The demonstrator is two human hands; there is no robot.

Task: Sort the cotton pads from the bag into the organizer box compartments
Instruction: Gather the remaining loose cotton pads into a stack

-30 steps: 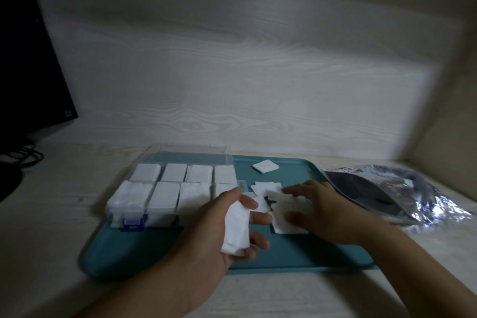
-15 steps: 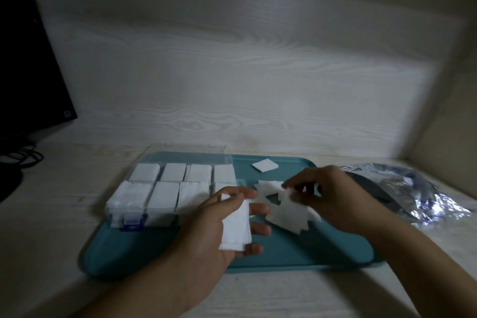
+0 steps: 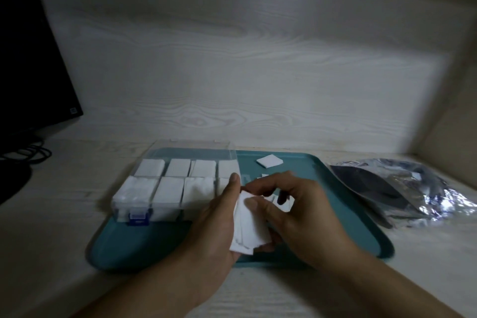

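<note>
Stacking up loose cotton pads (image 3: 249,224) in the left hand (image 3: 214,222), thumb clamped over them, right hand (image 3: 291,204) pinching another onto the pile, probably to drop one neat batch into the nearly full organizer box (image 3: 165,186) just beside.

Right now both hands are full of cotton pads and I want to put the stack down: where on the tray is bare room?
Bare teal tray lies right of the right hand, toward the foil bag, and in front of the organizer box, left of the left hand. Crowded: the middle, around the stack of pads, and the back near the lone pad.
</note>
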